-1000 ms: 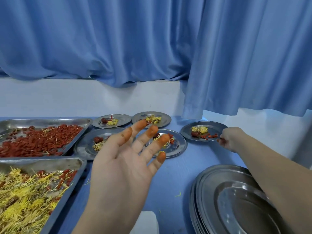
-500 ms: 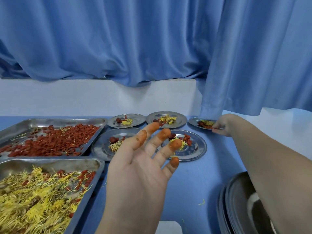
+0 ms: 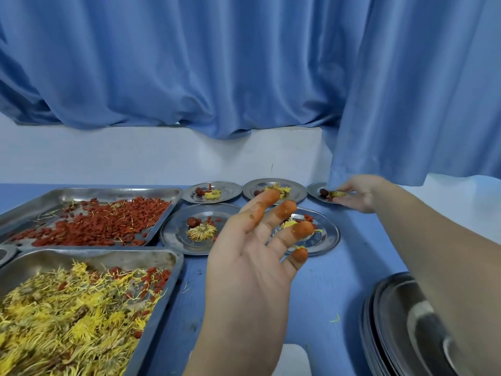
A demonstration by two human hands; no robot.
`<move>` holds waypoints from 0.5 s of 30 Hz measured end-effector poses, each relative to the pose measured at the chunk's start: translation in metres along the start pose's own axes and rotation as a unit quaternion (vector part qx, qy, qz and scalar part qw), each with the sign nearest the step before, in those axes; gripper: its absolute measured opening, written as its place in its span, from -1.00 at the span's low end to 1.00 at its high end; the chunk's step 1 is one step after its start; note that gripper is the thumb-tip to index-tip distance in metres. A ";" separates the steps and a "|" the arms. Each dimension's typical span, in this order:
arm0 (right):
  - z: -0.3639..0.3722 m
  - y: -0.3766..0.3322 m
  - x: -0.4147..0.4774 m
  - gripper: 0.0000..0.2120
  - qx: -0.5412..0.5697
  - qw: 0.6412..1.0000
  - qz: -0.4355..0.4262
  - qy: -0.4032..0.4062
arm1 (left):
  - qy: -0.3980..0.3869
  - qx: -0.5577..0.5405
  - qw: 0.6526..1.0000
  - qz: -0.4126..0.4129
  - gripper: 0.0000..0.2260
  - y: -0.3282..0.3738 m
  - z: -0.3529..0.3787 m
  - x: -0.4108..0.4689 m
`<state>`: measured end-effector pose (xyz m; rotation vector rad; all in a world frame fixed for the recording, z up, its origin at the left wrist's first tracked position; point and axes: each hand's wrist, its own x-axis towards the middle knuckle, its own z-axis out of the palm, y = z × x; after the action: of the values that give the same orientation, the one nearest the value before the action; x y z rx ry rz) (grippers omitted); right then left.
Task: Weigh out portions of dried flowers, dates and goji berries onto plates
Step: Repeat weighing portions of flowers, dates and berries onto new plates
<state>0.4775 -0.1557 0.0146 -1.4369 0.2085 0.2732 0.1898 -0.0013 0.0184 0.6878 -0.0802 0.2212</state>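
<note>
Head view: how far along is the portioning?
Done: four round steel plates hold mixed portions. In hand: the right hand grips the rim of a fifth filled plate by the blue curtain; the left hand, fingertips stained orange, hovers open. Left: a stack of empty steel plates waits; both steel trays have stock.

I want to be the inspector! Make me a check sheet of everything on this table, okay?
Surface: blue table.
Job's things: goji berry tray; dried flower tray; five filled plates; stack of empty plates.
Clutter: loose petals on the table.
Hands: left hand open, fingertips stained orange; right hand pinches the far-right plate.
Cables: nothing seen.
Surroundings: blue curtain, white wall.
</note>
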 end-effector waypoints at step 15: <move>-0.033 0.024 -0.268 -0.75 0.065 0.977 -0.072 -0.191 | -0.098 0.095 0.990 -0.022 -0.79 0.017 0.045 -0.073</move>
<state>0.2161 -0.2021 0.0691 -1.2357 -0.1880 0.4037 0.1146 -0.0305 0.0531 0.9001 -0.2343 0.1189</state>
